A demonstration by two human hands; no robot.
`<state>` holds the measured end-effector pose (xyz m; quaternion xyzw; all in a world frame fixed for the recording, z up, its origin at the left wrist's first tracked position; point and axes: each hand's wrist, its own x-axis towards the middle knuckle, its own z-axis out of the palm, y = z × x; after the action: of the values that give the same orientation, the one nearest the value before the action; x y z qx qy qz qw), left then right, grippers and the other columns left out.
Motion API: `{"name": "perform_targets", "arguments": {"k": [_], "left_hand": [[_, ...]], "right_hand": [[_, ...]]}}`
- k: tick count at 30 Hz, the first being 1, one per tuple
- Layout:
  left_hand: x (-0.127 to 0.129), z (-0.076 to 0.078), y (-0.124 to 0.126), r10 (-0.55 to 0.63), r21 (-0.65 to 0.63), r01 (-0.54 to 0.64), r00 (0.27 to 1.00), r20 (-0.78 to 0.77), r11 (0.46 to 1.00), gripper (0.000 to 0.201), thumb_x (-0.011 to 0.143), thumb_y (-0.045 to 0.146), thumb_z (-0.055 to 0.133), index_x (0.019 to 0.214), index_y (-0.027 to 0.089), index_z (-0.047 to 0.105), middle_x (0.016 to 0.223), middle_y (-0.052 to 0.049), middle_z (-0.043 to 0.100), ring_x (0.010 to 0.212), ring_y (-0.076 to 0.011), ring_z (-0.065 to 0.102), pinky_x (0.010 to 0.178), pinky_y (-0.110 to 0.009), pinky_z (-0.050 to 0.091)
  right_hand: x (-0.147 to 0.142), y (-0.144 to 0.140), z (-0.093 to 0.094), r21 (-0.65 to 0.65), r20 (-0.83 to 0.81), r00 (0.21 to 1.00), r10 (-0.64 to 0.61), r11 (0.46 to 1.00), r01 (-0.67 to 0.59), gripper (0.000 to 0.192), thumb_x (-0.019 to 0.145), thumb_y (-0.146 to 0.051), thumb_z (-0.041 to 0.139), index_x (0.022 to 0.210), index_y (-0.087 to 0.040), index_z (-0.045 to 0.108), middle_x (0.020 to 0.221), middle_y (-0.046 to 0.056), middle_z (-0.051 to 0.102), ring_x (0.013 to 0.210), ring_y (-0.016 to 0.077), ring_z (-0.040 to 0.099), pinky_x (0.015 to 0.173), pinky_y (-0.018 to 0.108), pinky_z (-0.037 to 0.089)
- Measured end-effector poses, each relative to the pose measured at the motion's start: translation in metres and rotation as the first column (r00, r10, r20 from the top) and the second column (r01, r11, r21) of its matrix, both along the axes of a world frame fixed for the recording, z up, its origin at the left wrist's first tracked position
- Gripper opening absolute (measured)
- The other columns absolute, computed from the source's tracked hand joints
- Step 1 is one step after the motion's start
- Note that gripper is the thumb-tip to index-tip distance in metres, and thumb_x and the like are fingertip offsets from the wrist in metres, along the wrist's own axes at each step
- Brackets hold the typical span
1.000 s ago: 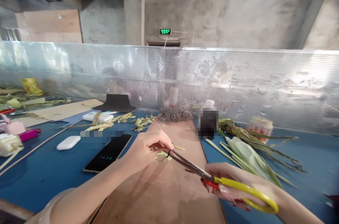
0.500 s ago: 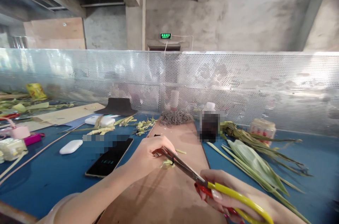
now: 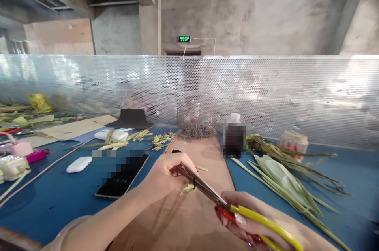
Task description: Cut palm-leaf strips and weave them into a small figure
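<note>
My right hand (image 3: 237, 219) grips scissors (image 3: 260, 219) with one yellow and one red handle. Their metal blades point up and left, reaching the fingertips of my left hand (image 3: 174, 170). That hand is closed in a pinch above the brown board, its back towards me, and what it pinches is hidden. Just below the blades and beside the left fingers is a small pale yellow-green tuft of plant fibre (image 3: 188, 188) with a dark bit on it. Whether it hangs from the hand or lies on the board (image 3: 166, 219), I cannot tell.
A phone (image 3: 124, 176) and a white case (image 3: 79, 164) lie left on the blue table. Grey cord (image 3: 197, 131) is heaped at the board's far end. On the right are green leaves (image 3: 286, 182) and a dark bottle (image 3: 235, 140). A perforated metal screen (image 3: 266, 93) runs behind.
The scissors and my right hand have shifted very slightly left. The pale tuft has moved a little. My left hand keeps its place.
</note>
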<state>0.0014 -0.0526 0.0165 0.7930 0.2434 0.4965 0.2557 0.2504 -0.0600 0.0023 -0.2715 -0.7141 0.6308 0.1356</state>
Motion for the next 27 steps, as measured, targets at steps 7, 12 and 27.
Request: {"name": "perform_targets", "arguments": {"k": [7, 12, 27], "left_hand": [[0.004, 0.007, -0.005, 0.035, -0.082, -0.038, 0.998, -0.042, 0.996, 0.007, 0.070, 0.015, 0.069, 0.068, 0.014, 0.062, 0.071, -0.004, 0.066, 0.063, -0.0124, 0.062, 0.059, -0.025, 0.050], [0.007, 0.010, -0.009, 0.068, -0.069, -0.074, 0.995, -0.078, 0.995, 0.007, 0.069, 0.016, 0.069, 0.066, 0.015, 0.064, 0.069, -0.004, 0.067, 0.062, -0.0126, 0.061, 0.060, -0.026, 0.049], [0.006, 0.010, -0.009, 0.096, -0.042, -0.102, 0.989, -0.111, 0.994, 0.005, 0.069, 0.014, 0.069, 0.066, 0.015, 0.065, 0.069, -0.005, 0.067, 0.062, -0.0122, 0.061, 0.059, -0.025, 0.049]], "right_hand": [[0.003, 0.005, -0.005, 0.029, 0.026, 0.999, 0.030, 0.999, -0.031, 0.052, 0.073, -0.065, 0.055, 0.094, -0.017, 0.048, 0.075, -0.003, 0.039, 0.051, 0.0020, 0.033, 0.037, 0.010, 0.029], [0.003, 0.005, -0.007, 0.035, 0.031, 0.999, 0.021, 0.999, -0.022, 0.051, 0.073, -0.063, 0.056, 0.097, -0.018, 0.048, 0.077, -0.002, 0.040, 0.052, 0.0021, 0.034, 0.038, 0.010, 0.027], [0.001, 0.002, 0.000, 0.015, 0.058, 0.998, 0.010, 1.000, -0.010, 0.053, 0.072, -0.064, 0.058, 0.095, -0.018, 0.048, 0.080, -0.002, 0.039, 0.055, 0.0021, 0.031, 0.040, 0.010, 0.028]]}}
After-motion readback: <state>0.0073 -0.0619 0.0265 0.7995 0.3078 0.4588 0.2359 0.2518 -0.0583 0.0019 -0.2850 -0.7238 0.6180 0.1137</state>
